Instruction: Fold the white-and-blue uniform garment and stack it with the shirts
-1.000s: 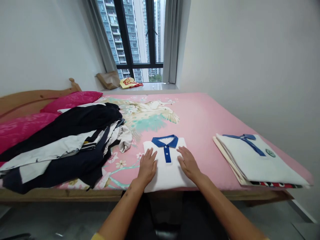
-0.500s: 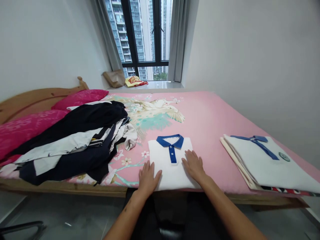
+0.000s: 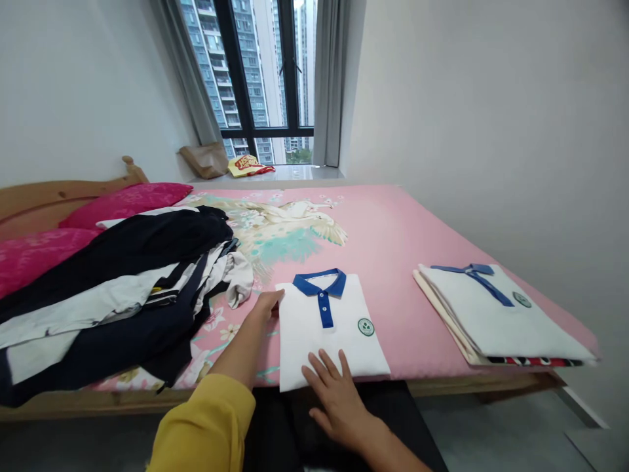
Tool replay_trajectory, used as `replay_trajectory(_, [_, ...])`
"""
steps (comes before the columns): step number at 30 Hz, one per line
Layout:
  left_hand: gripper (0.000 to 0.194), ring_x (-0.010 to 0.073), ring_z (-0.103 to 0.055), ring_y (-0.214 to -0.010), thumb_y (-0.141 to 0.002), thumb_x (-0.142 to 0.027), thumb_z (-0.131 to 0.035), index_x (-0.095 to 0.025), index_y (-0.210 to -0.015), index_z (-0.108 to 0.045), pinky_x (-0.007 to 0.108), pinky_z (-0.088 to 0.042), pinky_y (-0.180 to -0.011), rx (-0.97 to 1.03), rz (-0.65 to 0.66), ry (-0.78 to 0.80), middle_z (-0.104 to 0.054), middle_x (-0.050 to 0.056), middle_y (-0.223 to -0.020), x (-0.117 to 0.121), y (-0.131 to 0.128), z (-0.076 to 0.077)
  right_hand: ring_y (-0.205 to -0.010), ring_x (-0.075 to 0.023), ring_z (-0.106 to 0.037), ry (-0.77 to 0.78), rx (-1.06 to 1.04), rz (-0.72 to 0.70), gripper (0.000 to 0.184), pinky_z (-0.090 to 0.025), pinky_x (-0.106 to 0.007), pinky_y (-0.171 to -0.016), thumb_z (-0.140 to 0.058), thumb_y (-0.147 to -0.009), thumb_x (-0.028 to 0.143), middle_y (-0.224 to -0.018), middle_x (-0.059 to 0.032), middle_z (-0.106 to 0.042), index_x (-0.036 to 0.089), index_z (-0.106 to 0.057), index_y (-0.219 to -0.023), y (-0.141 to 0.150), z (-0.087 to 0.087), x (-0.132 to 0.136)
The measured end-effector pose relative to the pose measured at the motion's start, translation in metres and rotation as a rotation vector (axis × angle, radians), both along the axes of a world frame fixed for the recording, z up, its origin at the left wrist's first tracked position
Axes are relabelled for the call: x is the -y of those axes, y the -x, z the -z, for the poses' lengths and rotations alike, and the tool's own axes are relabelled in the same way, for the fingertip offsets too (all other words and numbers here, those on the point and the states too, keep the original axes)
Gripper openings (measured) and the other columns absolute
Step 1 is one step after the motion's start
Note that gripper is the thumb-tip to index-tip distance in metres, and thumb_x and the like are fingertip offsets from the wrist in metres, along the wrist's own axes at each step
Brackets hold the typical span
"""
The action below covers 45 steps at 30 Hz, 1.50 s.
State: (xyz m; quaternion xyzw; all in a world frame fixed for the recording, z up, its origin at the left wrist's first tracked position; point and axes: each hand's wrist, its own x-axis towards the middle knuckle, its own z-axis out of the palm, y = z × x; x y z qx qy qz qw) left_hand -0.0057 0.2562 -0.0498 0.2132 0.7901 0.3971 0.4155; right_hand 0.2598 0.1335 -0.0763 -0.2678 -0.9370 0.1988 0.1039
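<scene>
A folded white polo shirt point(image 3: 304, 347) with a blue collar, blue button placket and round green badge lies at the bed's front edge. At its upper left edge, my left hand point(image 3: 269, 304) is closed on the fabric, its fingertips partly hidden. My right hand point(image 3: 337, 396) is open, fingers spread over the shirt's lower edge, with the fingertips on or just above the cloth.
Folded white shirts point(image 3: 481, 321) with blue trim sit stacked on the right of the bed. A loose heap of dark and white clothes point(image 3: 122, 308) covers the left side, by pink pillows point(image 3: 128, 203). The pink bedsheet point(image 3: 383, 242) extends toward the window.
My left hand has moved up to the shirt's upper left edge. The right hand has moved left and down to the lower edge, uncovering the green badge. The camera view has shifted right.
</scene>
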Motion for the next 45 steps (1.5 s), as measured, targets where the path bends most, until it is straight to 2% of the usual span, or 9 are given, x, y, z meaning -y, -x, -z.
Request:
replay_trajectory(6, [0.029,0.0129,-0.06,-0.072,-0.088,-0.04,-0.054,-0.012,-0.094,-0.06,0.03,-0.05,-0.067,-0.201,-0.026,-0.043,-0.063,0.004,-0.085,-0.007,0.001,0.007,-0.142,-0.0301,-0.008,0.075,0.003,-0.027,0.073,0.002,-0.063,-0.111,-0.052,-0.085,0.04,-0.154,-0.0063,-0.018,0.026,-0.018,-0.148,-0.008,-0.004,0.007])
replay_trajectory(12, [0.071,0.0258,-0.048,-0.121,-0.082,-0.042,-0.055,-0.01,-0.14,-0.031,0.036,-0.04,-0.097,-0.447,0.003,-0.198,-0.047,0.019,-0.135,0.029,-0.028,0.02,-0.137,-0.0236,-0.03,0.006,-0.162,0.153,0.041,-0.013,-0.055,-0.114,-0.043,-0.09,0.027,-0.14,-0.0058,-0.046,0.024,-0.049,-0.131,-0.029,-0.014,0.0])
replay_trajectory(16, [0.061,0.0267,-0.01,-0.143,-0.087,-0.036,-0.045,-0.015,-0.143,-0.032,0.047,-0.013,-0.114,-0.817,0.367,-0.278,-0.014,0.013,-0.155,0.068,-0.071,0.023,-0.138,-0.0246,-0.028,-0.123,-0.22,0.364,0.041,-0.017,-0.052,-0.114,-0.036,-0.093,0.028,-0.141,-0.0084,-0.045,0.019,-0.049,-0.131,-0.036,-0.025,-0.037])
replay_trajectory(19, [0.057,0.0282,-0.003,-0.144,-0.091,-0.04,-0.036,-0.02,-0.144,-0.032,0.058,-0.005,-0.111,-1.001,0.62,-0.169,-0.01,0.01,-0.156,0.079,-0.092,0.018,-0.139,-0.0243,-0.024,-0.146,-0.198,0.495,0.046,-0.017,-0.052,-0.113,-0.031,-0.095,0.034,-0.145,-0.009,-0.038,0.017,-0.044,-0.136,-0.032,-0.03,-0.069])
replay_trajectory(27, [0.066,0.0329,-0.016,-0.141,-0.089,-0.048,-0.039,-0.012,-0.144,-0.032,0.054,-0.014,-0.112,-1.067,0.507,-0.026,-0.021,0.018,-0.152,0.124,-0.085,0.046,-0.136,-0.0291,-0.028,-0.061,-0.136,0.637,0.059,-0.024,-0.053,-0.11,-0.041,-0.089,0.045,-0.145,-0.0149,-0.036,0.013,-0.039,-0.138,-0.073,0.04,-0.076])
replay_trajectory(30, [0.067,0.0309,-0.029,-0.136,-0.087,-0.046,-0.041,-0.005,-0.139,-0.038,0.048,-0.022,-0.112,-1.017,0.45,-0.142,-0.035,0.021,-0.146,0.163,-0.08,0.056,-0.127,-0.0266,-0.041,-0.052,-0.305,0.772,0.06,-0.034,-0.047,-0.106,-0.044,-0.087,0.049,-0.135,-0.0163,-0.048,0.011,-0.043,-0.133,-0.108,0.057,-0.054])
replay_trajectory(34, [0.069,0.028,-0.047,-0.124,-0.082,-0.051,-0.047,-0.006,-0.134,-0.043,0.042,-0.035,-0.106,-0.707,0.322,-0.181,-0.051,0.019,-0.133,0.188,-0.071,0.051,-0.115,-0.0263,-0.052,0.126,-0.386,0.887,0.058,-0.04,-0.045,-0.1,-0.049,-0.082,0.051,-0.122,-0.0139,-0.057,0.014,-0.049,-0.126,-0.129,0.048,-0.042])
replay_trajectory(39, [0.071,0.0273,-0.056,-0.114,-0.076,-0.053,-0.053,-0.007,-0.129,-0.045,0.039,-0.04,-0.099,-0.469,0.324,-0.055,-0.06,0.018,-0.121,0.171,-0.056,0.033,-0.098,-0.0219,-0.062,0.564,-0.36,0.898,0.058,-0.047,-0.033,-0.087,-0.048,-0.08,0.051,-0.109,-0.0138,-0.064,0.011,-0.051,-0.122,-0.124,0.027,-0.064])
replay_trajectory(45, [0.046,0.0259,-0.065,-0.087,-0.069,-0.048,-0.064,-0.013,-0.098,-0.061,0.03,-0.048,-0.072,-0.296,0.335,0.094,-0.07,0.011,-0.09,0.146,-0.049,0.013,-0.086,-0.0206,-0.062,0.673,-0.21,0.843,0.039,-0.044,-0.027,-0.072,-0.058,-0.075,0.045,-0.096,-0.0102,-0.068,0.013,-0.063,-0.097,-0.11,0.018,-0.097])
